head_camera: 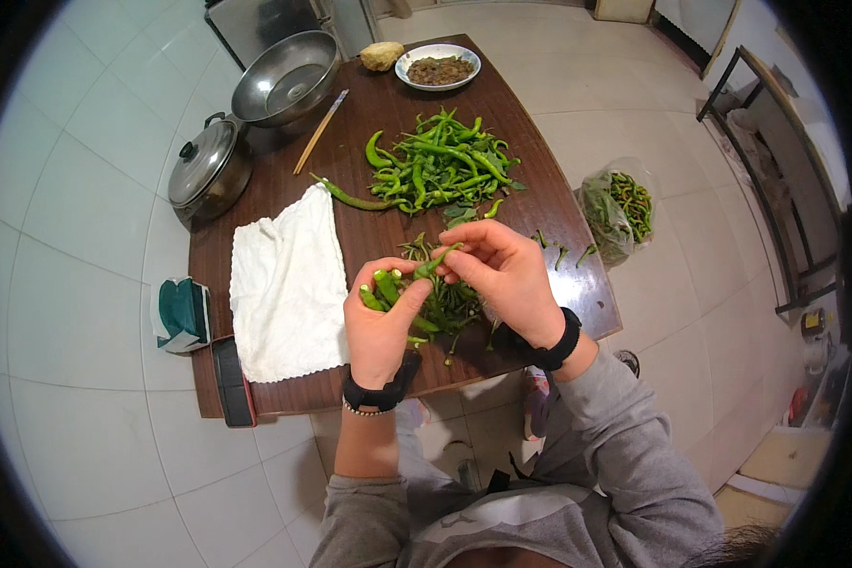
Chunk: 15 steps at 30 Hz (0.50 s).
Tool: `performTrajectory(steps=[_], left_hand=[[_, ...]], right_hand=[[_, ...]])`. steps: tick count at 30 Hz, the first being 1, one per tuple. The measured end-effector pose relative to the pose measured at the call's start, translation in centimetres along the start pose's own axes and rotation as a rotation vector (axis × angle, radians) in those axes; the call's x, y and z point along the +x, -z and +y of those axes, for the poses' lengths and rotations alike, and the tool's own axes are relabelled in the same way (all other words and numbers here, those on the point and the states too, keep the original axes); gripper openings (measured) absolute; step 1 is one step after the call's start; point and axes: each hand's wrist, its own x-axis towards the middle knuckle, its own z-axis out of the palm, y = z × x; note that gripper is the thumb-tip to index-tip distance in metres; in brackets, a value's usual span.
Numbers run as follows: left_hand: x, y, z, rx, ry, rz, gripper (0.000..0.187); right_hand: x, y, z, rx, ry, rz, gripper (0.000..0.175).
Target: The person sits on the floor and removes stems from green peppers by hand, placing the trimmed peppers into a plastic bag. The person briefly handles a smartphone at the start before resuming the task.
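Several green chili peppers with cut or stemless ends are held in my left hand. Between both hands is one more pepper, its stem end pinched by the thumb and fingertips of my right hand. Below the hands lies a heap of pepper stems and green scraps, partly hidden by them. Farther back on the brown wooden table rests a large pile of whole green peppers with some leaves. One long pepper sticks out to the left of that pile.
Left of my hands lies a white cloth, with a black-and-red case at its corner. A lidded pot, metal wok, chopsticks and bowl of food stand farther back. A plastic bag of peppers sits off the table's right edge.
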Motion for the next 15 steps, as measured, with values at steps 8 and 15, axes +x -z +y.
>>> performTrajectory(steps=[8, 15], left_hand=[[-0.54, 0.36, 0.85, 0.076, 0.041, 0.022, 0.022], [-0.70, 0.47, 0.71, 0.031, 0.032, -0.008, 0.022]], right_hand=[[0.04, -0.37, -0.01, 0.004, -0.073, -0.121, 0.017], [0.02, -0.73, 0.03, -0.064, -0.089, -0.155, 0.014]])
